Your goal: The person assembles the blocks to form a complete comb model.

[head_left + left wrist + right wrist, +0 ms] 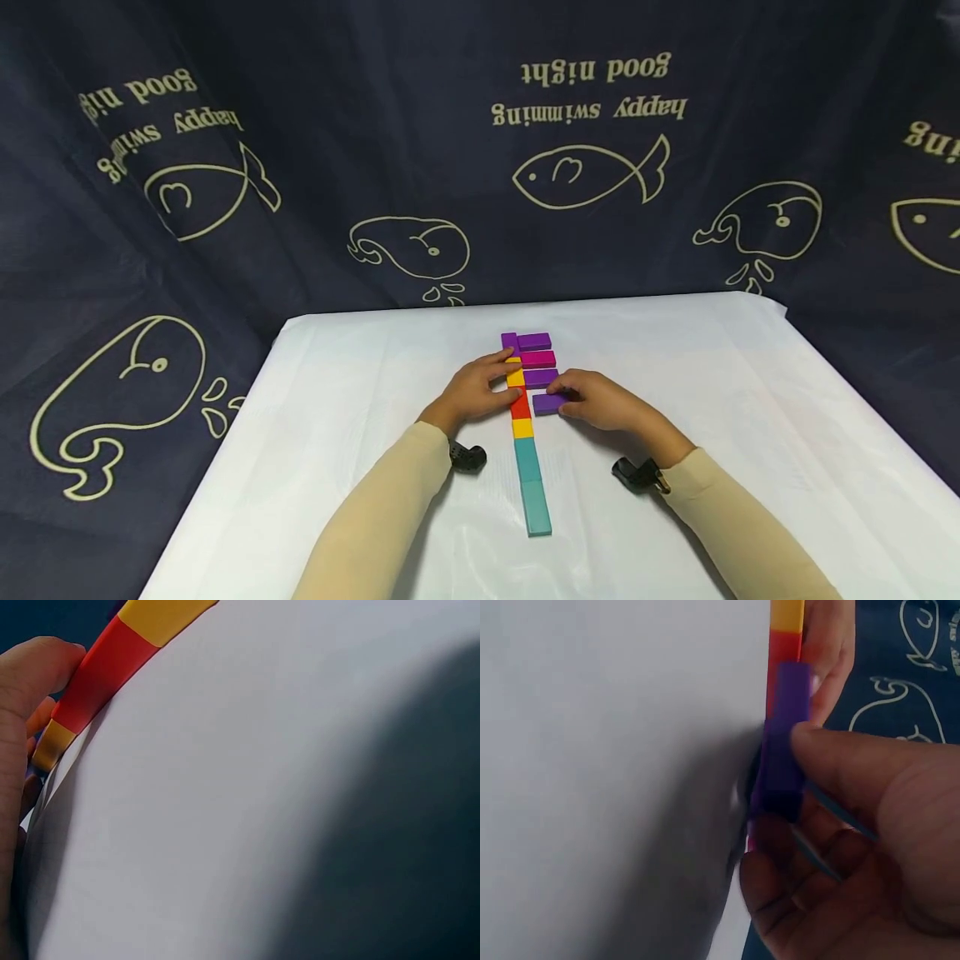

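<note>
My right hand [606, 402] pinches the outer end of a purple block [545, 404] between thumb and fingers; in the right wrist view this purple block [786, 742] appears close to the red part of the column. My left hand [476, 388] lies along the column's left side, fingers spread, touching it near the red block [521, 407] and the yellow block [515, 377] above. A purple block [509, 341] tops the column. Side blocks branch rightward from it: a purple one [535, 342], a magenta one [538, 359] and another purple one [540, 379].
Below the red block, the column continues with a yellow block [522, 428] and two teal blocks [527, 460] toward the near edge. White cloth [360, 375] covers the table. A dark printed curtain [315, 100] hangs behind. Black wrist devices [469, 457] sit below both wrists.
</note>
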The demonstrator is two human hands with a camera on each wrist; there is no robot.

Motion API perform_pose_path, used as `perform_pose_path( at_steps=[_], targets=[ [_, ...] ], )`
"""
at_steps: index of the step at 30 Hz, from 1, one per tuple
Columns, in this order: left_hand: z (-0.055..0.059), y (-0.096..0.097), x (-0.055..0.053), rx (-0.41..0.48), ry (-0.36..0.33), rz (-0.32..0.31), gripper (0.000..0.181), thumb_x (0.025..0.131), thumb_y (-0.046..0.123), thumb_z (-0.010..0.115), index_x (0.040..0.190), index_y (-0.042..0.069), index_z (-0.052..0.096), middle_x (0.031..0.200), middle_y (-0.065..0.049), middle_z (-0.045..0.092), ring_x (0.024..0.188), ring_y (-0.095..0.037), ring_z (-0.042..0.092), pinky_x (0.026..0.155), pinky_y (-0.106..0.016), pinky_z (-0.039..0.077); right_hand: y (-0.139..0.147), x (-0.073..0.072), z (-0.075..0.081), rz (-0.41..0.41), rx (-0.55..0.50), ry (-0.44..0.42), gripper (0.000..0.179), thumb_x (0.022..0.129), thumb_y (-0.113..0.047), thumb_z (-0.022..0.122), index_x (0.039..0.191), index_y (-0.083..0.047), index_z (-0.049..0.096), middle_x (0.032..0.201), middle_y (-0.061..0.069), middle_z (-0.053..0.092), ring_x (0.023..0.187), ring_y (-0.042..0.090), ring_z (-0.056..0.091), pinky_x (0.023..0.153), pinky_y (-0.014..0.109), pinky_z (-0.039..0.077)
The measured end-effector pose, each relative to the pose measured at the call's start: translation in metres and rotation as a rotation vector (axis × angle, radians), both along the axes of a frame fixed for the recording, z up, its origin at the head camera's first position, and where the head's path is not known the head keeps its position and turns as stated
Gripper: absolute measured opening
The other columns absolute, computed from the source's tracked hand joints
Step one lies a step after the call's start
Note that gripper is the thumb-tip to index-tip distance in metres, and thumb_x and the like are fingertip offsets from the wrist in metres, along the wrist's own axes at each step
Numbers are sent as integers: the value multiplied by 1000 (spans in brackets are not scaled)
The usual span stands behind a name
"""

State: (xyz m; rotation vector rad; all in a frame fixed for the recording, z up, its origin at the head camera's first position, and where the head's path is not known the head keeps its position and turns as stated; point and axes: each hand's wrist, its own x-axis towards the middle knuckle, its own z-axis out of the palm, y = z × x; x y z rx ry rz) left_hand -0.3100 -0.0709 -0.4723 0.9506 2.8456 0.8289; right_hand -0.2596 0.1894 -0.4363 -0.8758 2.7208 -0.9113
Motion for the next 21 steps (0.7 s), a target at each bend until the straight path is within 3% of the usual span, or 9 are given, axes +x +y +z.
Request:
perform_pose_path(
  at_steps=[5,11,21],
  targets=[
    [-3,-1,1,16,8,-4,55,90,42,65,141,23,58,157,6,37,141,-17,38,115,-39,31,-8,1,-2,16,33,44,23,89,-6,70,112,-5,69,104,4,65,95,20,57,93,45,50],
    [-5,-2,0,17,15,0,55,90,42,65,141,23,58,156,7,38,141,-16,39,114,-38,32,-14,-1,-3,-21,69,95,22,87,-8,74,108,-5,71,96,2,61,86,16,54,83,37,51],
    [-6,-1,-2,32,10,1,55,89,42,66,141,23,59,156,6,38,140,-16,40,114,-37,32,-17,-1,-1,-55,100,95,23,87,-9,74,110,-4,71,98,6,60,85,17,54,83,37,50]
  ],
)
